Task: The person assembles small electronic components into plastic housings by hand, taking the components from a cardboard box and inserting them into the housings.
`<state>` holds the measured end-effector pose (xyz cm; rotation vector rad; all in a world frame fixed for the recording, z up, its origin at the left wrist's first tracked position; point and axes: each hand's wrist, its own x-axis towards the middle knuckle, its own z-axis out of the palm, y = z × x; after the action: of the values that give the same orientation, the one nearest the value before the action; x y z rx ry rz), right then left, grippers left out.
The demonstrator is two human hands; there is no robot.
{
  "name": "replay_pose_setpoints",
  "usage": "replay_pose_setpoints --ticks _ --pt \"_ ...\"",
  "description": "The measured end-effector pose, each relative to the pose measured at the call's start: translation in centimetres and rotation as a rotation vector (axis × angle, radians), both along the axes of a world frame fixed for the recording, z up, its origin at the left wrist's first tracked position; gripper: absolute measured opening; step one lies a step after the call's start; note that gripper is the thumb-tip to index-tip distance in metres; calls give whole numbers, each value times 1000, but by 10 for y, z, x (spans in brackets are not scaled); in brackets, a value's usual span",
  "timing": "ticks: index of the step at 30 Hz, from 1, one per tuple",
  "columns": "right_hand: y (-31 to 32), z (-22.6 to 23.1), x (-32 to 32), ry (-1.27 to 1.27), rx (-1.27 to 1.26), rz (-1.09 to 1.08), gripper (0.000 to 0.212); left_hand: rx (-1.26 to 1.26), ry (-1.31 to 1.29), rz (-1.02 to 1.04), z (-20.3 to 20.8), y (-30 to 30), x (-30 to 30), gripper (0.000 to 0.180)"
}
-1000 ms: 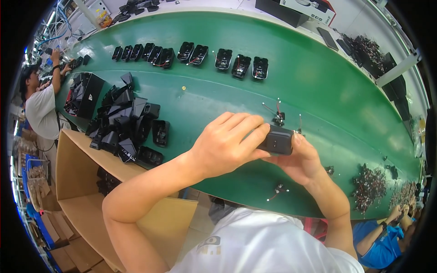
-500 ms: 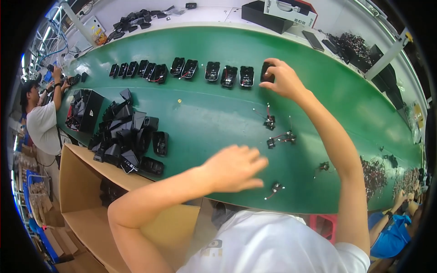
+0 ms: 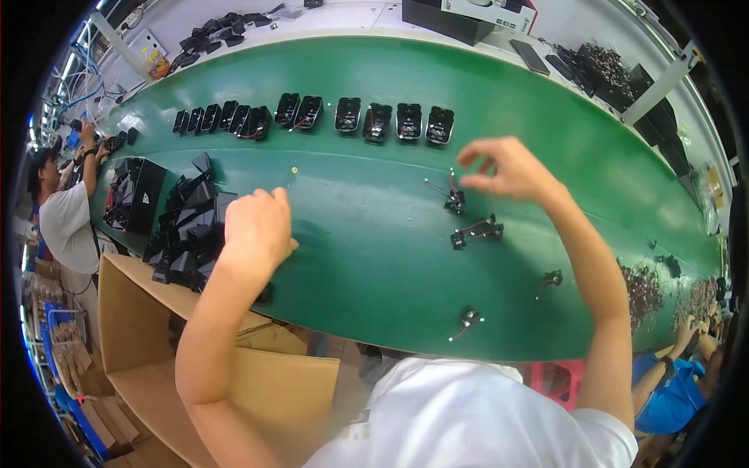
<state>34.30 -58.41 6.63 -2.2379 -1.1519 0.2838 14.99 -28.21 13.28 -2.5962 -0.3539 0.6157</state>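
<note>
My left hand [image 3: 259,230] is over the right side of a pile of black plastic housings [image 3: 187,210]. Its fingers bend downward and their tips are hidden, so any grip on a housing is out of sight. My right hand [image 3: 507,168] hovers with thumb and fingers apart, nothing between them. Just left of its fingertips lies a small black part with red wires [image 3: 454,201]; a similar wired part [image 3: 477,231] lies nearer me. A row of black housings with parts inside stretches across the far side, its rightmost housing [image 3: 440,125] beyond my right hand.
More wired parts [image 3: 470,317] lie toward the near edge of the green table [image 3: 367,288]. A cardboard box [image 3: 133,327] stands open at the near left. Bundles of wires [image 3: 641,295] are heaped at the right. Other people work at both ends of the table.
My right hand has let go of the housing at the row's right end and drawn back toward me. My left hand has swung left to the housing pile. The view has shifted slightly.
</note>
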Motion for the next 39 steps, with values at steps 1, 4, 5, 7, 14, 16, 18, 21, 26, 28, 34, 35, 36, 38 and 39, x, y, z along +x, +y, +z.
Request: replay_pose_setpoints --ticks 1,4,5,7,14,16,18,21,26,28,34,35,36,38,39 --pt "-1 0 -14 50 -134 -19 29 -8 44 1 -7 12 2 67" --pt "3 -15 -33 100 -221 -28 27 -49 188 20 -23 20 8 71" --pt "3 -21 -37 96 -175 -17 25 -80 285 38 -28 19 9 72" --pt "0 -17 -41 126 -143 4 26 -88 258 12 -41 18 3 72" --pt "-20 -19 -53 131 52 -74 24 -109 207 -28 -72 32 5 52" --pt "-28 -19 -56 185 110 -60 23 -174 142 -46 -61 18 9 48" --pt "-33 -22 -61 240 171 -41 23 -235 79 -60 -59 5 9 44" --pt "-38 -25 -67 308 345 -58 22 -534 -126 -222 -67 -14 9 48" --pt "-40 -28 -76 339 415 -273 18 -877 -235 -335 -45 -45 7 68" --pt "-40 -26 -79 448 483 -273 16 -778 -282 -383 -40 -44 5 74" --pt "-38 -28 -82 687 587 -159 11 -866 -125 -305 -62 -42 4 79" --pt "-36 -29 -85 687 637 -142 10 -900 -126 -301 -67 -43 5 72" --pt "-34 -28 -88 695 638 -134 10 -933 -128 -297 -70 -46 4 64" --pt "-32 -22 -95 489 570 -62 13 -963 -182 -312 -67 -56 6 52" --pt "-29 -15 -101 409 536 -77 15 -1006 -183 -305 -63 -60 7 51"
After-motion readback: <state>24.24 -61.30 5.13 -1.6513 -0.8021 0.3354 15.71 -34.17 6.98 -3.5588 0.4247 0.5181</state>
